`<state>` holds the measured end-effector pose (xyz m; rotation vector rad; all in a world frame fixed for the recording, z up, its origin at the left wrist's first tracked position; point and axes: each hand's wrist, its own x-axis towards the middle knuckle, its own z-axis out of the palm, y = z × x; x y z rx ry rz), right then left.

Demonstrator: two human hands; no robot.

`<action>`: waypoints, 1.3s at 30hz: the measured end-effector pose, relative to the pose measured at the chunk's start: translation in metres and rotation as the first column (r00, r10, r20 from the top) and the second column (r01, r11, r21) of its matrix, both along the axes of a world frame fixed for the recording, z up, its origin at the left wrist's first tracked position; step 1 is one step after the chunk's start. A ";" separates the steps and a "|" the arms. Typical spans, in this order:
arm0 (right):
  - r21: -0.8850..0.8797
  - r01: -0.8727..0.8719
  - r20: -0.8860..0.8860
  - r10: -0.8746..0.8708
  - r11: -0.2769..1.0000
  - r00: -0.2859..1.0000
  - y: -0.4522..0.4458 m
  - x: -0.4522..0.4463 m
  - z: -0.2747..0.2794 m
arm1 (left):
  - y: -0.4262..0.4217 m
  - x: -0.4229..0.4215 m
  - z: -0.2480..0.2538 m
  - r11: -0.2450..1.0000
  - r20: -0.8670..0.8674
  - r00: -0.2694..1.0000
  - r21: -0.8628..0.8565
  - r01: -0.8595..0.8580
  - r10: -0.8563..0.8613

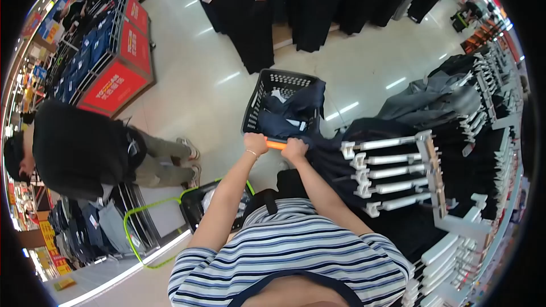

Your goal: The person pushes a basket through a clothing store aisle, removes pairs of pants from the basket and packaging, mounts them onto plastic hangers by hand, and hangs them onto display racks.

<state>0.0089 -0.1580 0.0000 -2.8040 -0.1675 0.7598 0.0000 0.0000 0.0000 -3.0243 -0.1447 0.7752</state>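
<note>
My left hand (256, 144) is closed around the left part of an orange handle (276, 144). Further right on the same handle, my right hand (295, 149) is wrapped too. The handle sits at the near end of a black plastic shopping basket (250, 107) with holes in its walls. Inside lies a dark navy garment (298, 103) with white tags, part of it over the right rim. Whether the basket stands on wheels is hidden.
Dark trousers (310, 11) hang on a rack ahead. Clothes on white hangers (392, 171) crowd the right side. At left stand a person in black (85, 150) and a red-panelled bin (122, 77) of jeans. A green-framed cart (151, 210) is close by my left.
</note>
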 end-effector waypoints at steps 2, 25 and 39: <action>-0.017 0.039 0.000 -0.039 0.999 0.999 0.013 -0.005 -0.004 | 0.013 0.001 -0.006 0.996 -0.002 0.998 0.062 0.062 -0.062; -0.019 0.583 0.088 -0.580 0.812 0.810 0.037 0.302 -0.008 | 0.011 0.403 -0.001 0.781 0.010 0.781 0.001 0.625 -0.625; 0.386 0.489 0.356 -0.615 0.782 0.703 -0.049 0.419 -0.018 | -0.082 0.554 -0.012 0.667 0.033 0.667 0.020 0.744 -0.745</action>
